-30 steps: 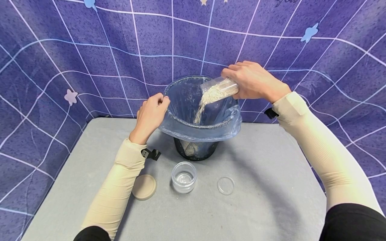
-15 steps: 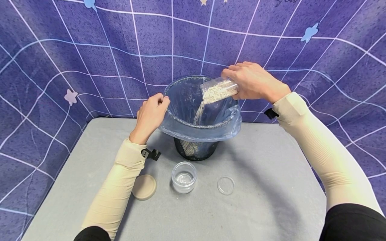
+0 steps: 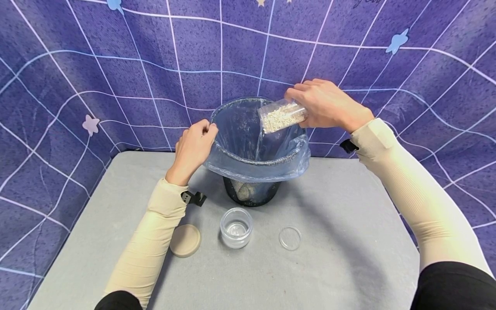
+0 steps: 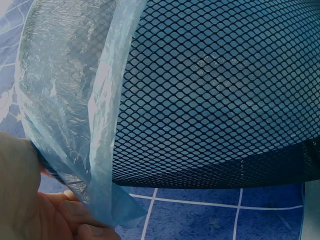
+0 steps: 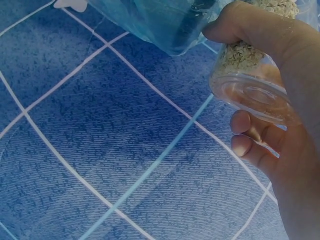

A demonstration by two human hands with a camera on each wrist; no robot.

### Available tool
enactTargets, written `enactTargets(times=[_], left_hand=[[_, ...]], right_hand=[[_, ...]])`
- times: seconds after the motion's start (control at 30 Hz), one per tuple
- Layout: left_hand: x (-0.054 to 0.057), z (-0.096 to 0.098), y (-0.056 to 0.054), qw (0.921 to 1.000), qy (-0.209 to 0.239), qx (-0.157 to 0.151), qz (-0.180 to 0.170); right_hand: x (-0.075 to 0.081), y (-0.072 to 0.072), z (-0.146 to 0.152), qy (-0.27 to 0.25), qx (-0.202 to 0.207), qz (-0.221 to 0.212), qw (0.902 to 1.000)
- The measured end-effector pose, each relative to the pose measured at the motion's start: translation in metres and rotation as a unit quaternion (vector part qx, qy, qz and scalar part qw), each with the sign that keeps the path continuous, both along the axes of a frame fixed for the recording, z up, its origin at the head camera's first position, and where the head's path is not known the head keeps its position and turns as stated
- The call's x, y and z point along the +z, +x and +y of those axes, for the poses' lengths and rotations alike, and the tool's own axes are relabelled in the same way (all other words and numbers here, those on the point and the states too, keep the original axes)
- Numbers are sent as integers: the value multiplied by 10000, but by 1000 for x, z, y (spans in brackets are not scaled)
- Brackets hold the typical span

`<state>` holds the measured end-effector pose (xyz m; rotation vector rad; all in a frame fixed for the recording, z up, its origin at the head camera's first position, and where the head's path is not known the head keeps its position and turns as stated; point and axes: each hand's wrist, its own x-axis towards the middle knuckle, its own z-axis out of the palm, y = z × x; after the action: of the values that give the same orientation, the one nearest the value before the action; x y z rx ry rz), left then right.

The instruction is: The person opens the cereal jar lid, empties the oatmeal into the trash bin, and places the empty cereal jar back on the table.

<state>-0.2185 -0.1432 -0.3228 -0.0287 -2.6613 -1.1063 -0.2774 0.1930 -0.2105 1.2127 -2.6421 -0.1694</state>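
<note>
My right hand (image 3: 323, 105) grips a clear plastic jar (image 3: 273, 107) round its base end and holds it tilted over the bin. Pale oat flakes (image 3: 280, 119) lie inside the jar, and a thin stream falls from its mouth. Below it stands a black mesh bin (image 4: 210, 95) with a blue plastic bag (image 3: 255, 172) folded over its rim. At the rim's left side, my left hand (image 3: 194, 144) pinches the bag and rim. In the right wrist view the jar's bottom (image 5: 255, 95) faces the camera, with thumb and fingers round it.
On the grey table (image 3: 333, 267), a clear open jar (image 3: 236, 229) stands in front of the bin. A beige round lid (image 3: 185, 241) lies left of it, near the left forearm; a clear round lid (image 3: 290, 238) lies to the right. A purple curtain (image 3: 155, 56) hangs close behind the bin.
The stream of oats has thinned from a thick flow to a fine trickle, and fewer oats sit at the jar's mouth. Both hands have stayed nearly still.
</note>
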Motion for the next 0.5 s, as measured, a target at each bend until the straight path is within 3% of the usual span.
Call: enactTargets(times=[0.5], left_hand=[[0, 0, 0, 10000, 10, 6, 32]], right_hand=[[1, -1, 2, 7, 23, 10, 10000]])
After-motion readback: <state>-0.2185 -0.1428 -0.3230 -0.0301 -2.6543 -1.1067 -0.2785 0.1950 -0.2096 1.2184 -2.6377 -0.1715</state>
